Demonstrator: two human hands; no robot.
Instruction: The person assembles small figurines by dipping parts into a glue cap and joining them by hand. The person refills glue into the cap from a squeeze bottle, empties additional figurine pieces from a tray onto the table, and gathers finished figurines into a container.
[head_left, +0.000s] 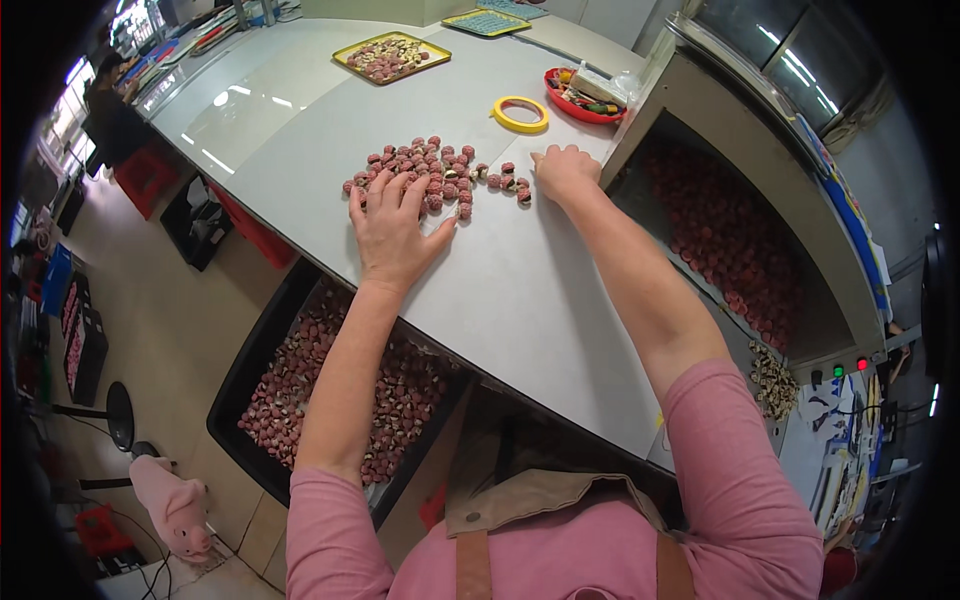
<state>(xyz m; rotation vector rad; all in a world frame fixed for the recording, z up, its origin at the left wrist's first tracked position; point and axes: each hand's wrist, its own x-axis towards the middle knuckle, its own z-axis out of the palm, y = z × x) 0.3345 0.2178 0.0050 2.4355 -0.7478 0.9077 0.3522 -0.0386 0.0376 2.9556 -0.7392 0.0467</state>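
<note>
A loose pile of small round pinkish-red pieces point(435, 165), some showing dark and cream sides, lies on the grey tabletop point(530, 290). My left hand point(393, 225) rests at the pile's near left edge, fingers spread and touching the nearest pieces. To the right of the pile sits a small group of the same pieces point(508, 180). Just beyond that group, my right hand point(567, 172) is closed, its fingers curled against the table. Whatever it may hold is hidden by the fingers.
A black crate point(232, 400) full of similar pieces stands below the table's left edge. Farther back are a yellow tape roll point(519, 114), a red bowl point(575, 100) and a yellow-rimmed tray point(440, 57). A grey-walled machine point(690, 120) holding many red pieces borders the right.
</note>
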